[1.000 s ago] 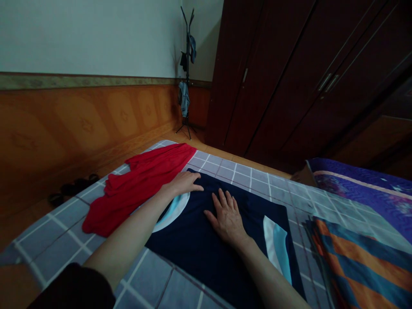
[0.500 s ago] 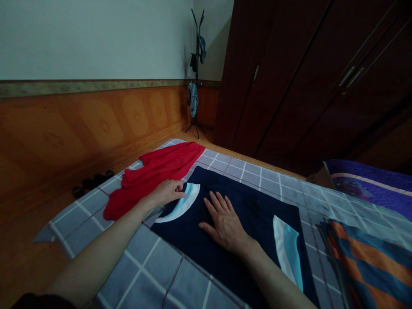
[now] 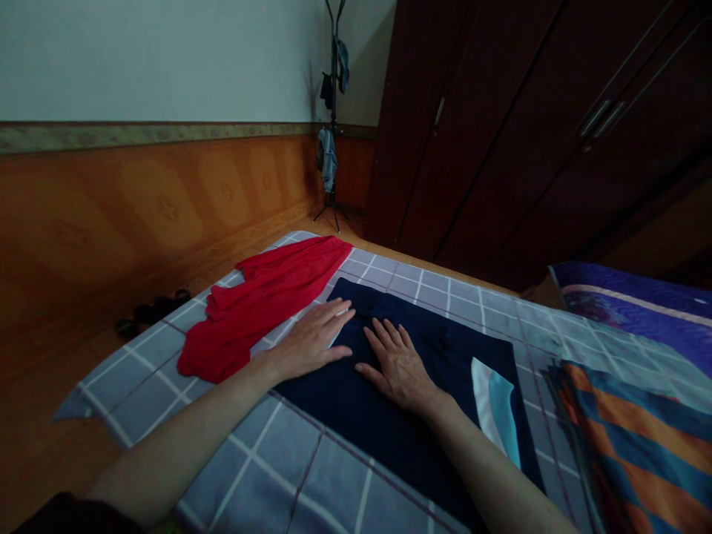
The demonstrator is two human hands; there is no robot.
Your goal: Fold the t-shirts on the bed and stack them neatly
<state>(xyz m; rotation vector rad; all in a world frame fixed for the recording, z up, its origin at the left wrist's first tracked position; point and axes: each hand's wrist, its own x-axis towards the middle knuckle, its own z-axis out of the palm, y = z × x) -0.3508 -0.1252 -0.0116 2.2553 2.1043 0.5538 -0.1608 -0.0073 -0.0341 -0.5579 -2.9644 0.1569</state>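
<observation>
A dark navy garment (image 3: 356,415) lies flat on the bed, with a white and light-blue panel (image 3: 497,408) showing near its right side. My left hand (image 3: 314,337) rests over the garment's left edge, fingers stretched out and thumb apart, covering most of the panel there. Just right of it, my right hand (image 3: 399,365) lies palm down on the middle of the navy cloth with its fingers spread. Beyond my left forearm a red garment (image 3: 267,304) is spread loosely on the bed.
Checked grey sheet (image 3: 239,475) covers the bed. Folded orange and blue cloth (image 3: 639,445) lies at the right, with a purple quilted item (image 3: 628,304) behind it. A coat stand (image 3: 334,111) stands in the corner beside a dark wardrobe (image 3: 500,133). Shoes (image 3: 150,311) sit on the floor at left.
My left hand has opened from a pinch at the garment's left edge and moved right, now flat over the left panel. My right hand stays spread on the cloth. The view has shifted slightly.
</observation>
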